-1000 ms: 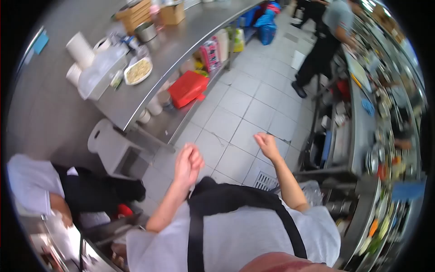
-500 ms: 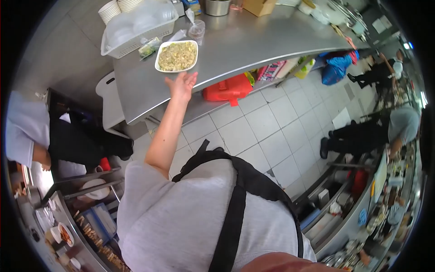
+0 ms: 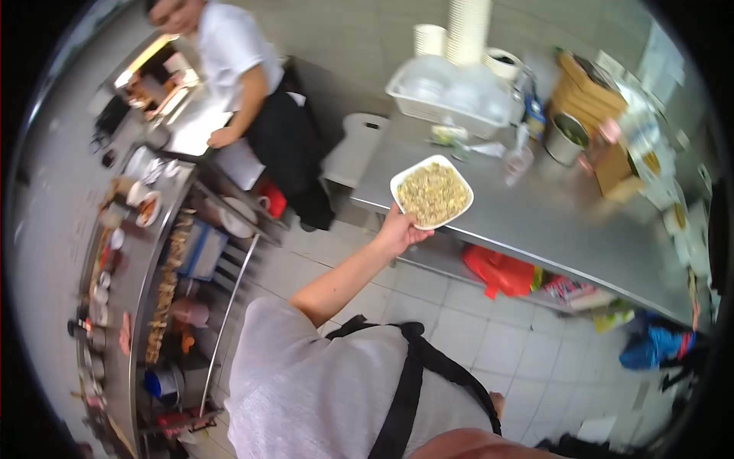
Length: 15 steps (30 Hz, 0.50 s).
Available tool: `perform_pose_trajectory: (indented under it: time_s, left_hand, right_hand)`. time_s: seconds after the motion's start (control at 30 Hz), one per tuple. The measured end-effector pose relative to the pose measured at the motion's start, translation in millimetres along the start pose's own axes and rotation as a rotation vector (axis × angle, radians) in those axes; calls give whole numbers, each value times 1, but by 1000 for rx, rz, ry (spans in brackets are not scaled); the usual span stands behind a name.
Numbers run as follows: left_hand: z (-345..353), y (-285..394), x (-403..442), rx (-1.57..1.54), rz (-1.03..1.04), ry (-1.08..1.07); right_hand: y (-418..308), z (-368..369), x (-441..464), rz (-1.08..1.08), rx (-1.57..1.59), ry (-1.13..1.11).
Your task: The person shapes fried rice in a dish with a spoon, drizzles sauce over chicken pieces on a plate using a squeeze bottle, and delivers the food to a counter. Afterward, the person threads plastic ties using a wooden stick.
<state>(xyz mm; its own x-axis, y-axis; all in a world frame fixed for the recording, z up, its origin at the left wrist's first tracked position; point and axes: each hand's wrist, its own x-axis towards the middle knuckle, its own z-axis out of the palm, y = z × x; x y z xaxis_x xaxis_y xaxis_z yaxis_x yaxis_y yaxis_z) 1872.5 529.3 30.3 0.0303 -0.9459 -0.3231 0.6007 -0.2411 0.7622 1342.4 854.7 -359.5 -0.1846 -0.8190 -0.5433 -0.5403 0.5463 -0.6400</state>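
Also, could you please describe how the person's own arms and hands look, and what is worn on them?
The left hand wears no glove, and no watch or bracelet shows at its wrist. The arm comes out of a short, loose, light grey sleeve. Of the right hand, only a small part shows, too little to describe.

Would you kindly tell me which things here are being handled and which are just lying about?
In hand:
- Left hand, holding the white bowl of food
- Right hand, mostly hidden; hold unclear

Lying about:
- White basket
- Metal pot
- Red bag under the steel table
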Motion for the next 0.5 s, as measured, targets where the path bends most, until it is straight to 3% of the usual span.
perform_pose_trajectory:
  time_s: [0.03,0.07,0.17,0.33,0.5]
  left_hand:
    - [-13,13,-14,20,2,49]
    - [-24,24,-28,35,-4,89]
    - [-73,51,-66,-13,141,208]
    - [-154,94,-135,-131,386,403]
    - [-256,143,-179,-176,584,497]
  right_hand:
    - [-33,-10,20,221,241,66]
    - [-65,-22,28,298,354,120]
    - [-137,-30,62,307,381,133]
    - [-252,7,78,149,292,-33]
    - [-297,74,78,-18,107,-194]
